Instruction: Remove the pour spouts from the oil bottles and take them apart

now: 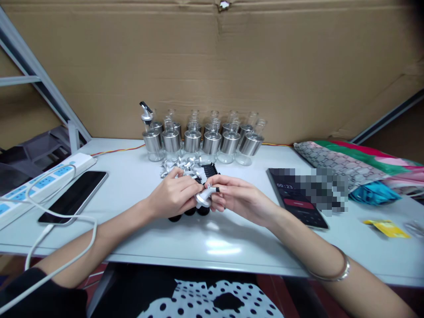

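Both hands meet above the middle of the table around a silver bottle pourer (203,197) with a black tip. My left hand (174,193) is closed on its left side, fingers bent over it. The fingers of my right hand (243,197) pinch it from the right, near the black tip. Behind the hands lies a pile of silver pourer parts (170,165), beside a row of black pieces (209,169). Several round black pieces (190,211) show partly below my left hand. My fingers hide the pourer's lower end.
Glass bottles with steel sleeves (192,142) stand in two rows at the back; the front-left one carries a pourer (146,115). A phone (74,197) and power strip (43,183) lie left, with a white cable over my left forearm. At right are a tablet-like device (298,207) and bags (351,161).
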Demonstrator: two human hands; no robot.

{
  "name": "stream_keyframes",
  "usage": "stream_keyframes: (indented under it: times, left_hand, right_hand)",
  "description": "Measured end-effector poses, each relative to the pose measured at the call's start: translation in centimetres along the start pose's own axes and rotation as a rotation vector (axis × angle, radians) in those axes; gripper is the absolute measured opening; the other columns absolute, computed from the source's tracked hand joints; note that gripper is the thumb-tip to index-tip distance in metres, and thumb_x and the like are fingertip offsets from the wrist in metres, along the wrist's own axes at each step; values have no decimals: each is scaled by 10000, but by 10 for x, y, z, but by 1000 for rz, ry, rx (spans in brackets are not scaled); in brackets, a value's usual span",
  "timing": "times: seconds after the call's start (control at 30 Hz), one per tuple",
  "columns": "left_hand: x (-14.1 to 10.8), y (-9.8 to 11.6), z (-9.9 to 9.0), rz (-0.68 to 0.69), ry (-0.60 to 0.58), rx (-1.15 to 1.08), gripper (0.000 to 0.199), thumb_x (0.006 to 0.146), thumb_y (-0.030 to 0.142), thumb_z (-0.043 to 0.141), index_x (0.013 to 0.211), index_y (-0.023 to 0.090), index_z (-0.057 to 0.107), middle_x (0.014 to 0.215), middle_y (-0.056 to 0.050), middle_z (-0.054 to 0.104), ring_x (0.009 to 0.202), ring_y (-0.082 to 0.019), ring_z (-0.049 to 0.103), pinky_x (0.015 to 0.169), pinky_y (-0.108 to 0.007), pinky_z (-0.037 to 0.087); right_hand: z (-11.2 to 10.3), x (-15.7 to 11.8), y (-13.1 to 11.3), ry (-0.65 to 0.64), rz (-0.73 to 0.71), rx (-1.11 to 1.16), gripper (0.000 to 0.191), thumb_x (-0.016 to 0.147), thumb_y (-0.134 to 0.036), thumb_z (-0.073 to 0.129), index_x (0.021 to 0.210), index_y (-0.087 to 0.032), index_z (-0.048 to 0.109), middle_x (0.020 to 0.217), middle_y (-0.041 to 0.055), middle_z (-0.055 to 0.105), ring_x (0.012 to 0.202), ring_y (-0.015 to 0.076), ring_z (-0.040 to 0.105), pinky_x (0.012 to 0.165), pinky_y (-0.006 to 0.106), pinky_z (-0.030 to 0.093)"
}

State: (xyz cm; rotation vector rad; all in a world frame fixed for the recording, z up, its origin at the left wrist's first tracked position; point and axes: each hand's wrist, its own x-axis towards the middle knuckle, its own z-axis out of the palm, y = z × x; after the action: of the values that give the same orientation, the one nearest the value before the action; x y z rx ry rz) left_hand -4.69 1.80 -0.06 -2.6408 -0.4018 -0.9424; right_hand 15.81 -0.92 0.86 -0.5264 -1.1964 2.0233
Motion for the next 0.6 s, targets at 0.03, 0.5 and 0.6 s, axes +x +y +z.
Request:
stream_keyframes:
  times: [0.03, 0.5, 0.6]
  left_hand:
    - [0, 0, -1, -13, 3, 5, 172, 920, 138, 373, 870, 150, 536, 718, -22, 679, 616, -130, 573, 675, -292, 311]
    - [1, -5, -3, -82, -191, -20, 367, 962, 278, 333, 676, 156, 530, 617, -1, 582, 596, -138, 489, 672, -298, 290]
    - [1, -4, -1, -53, -269, -49, 408, 958, 339, 345, 626, 162, 502, 583, 7, 549, 591, -140, 467, 654, -293, 281]
  right_hand:
    - [0, 0, 1, 14, -24, -32, 220, 777, -289, 685, 923, -148, 602, 641, -31, 524, 603, 91, 480, 641, 264, 400]
    - [2, 3, -9, 214, -227, -65, 298, 762, -425, 698, 804, -202, 505, 555, -86, 373, 523, 73, 342, 560, 245, 328]
    - [1, 3, -10, 239, -230, -59, 325, 739, -445, 712, 797, -207, 499, 550, -86, 359, 528, 77, 336, 554, 249, 317]
